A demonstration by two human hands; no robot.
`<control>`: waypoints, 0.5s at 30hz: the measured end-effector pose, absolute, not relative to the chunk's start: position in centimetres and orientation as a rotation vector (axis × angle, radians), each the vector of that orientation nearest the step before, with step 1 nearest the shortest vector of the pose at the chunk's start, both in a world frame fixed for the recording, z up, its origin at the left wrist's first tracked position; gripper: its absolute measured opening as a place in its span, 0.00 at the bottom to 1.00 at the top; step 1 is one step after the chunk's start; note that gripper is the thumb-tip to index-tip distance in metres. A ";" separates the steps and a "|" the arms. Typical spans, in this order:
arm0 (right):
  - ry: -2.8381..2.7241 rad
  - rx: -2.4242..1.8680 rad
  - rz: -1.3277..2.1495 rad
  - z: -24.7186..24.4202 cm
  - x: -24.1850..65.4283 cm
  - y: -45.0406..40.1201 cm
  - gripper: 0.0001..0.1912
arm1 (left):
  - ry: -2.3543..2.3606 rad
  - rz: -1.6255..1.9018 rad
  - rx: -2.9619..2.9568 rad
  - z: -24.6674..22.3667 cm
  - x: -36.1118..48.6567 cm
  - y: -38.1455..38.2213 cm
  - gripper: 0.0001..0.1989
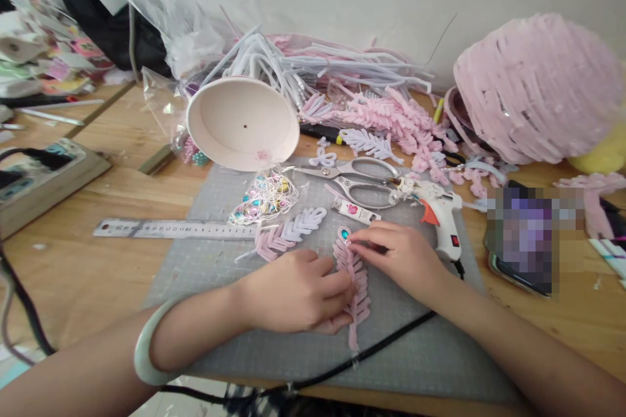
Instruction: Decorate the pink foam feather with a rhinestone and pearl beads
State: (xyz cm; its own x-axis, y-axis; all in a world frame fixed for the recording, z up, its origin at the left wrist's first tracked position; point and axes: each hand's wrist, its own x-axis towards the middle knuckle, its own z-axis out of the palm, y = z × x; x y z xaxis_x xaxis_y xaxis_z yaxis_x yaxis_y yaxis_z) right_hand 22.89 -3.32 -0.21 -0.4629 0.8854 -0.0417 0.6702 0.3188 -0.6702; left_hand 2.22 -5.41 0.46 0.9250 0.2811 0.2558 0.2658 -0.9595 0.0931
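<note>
A pink pipe-cleaner leaf (360, 300) lies upright on the grey cutting mat (210, 332), its stem toward me. My left hand (310, 290) is closed over the leaf's left side, fingers curled on its middle. At the leaf's top sits a blue gem (345, 234) in a pale setting; my right hand (408, 257) pinches at its lower edge with thumb and fingertips. Left of this leaf lies a pink and lilac pipe-cleaner leaf (291, 232). A heap of gem charms with thin cords (267, 195) rests behind that one.
Scissors (355, 172), a white glue gun (447, 215) and a steel ruler (171, 229) lie around the mat. Its black cable (391, 332) crosses the front. Behind stand a white bowl (235, 117) and pipe cleaners (342, 68). A phone (523, 241) lies right, a power strip (49, 176) left.
</note>
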 end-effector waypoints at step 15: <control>-2.359 -1.254 0.631 -0.1 23.1 -4.0 0.11 | 0.432 0.409 3.017 0.6 2.2 -5.3 0.13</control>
State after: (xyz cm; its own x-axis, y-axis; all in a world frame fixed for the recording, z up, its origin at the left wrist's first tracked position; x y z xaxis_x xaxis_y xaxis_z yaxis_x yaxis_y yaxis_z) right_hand 23.11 -4.01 -0.12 -0.5211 0.8435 0.1303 0.6659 0.4973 -0.5561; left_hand 2.23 -5.34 0.60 0.9252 0.2843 0.2512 0.2667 -0.9583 0.1022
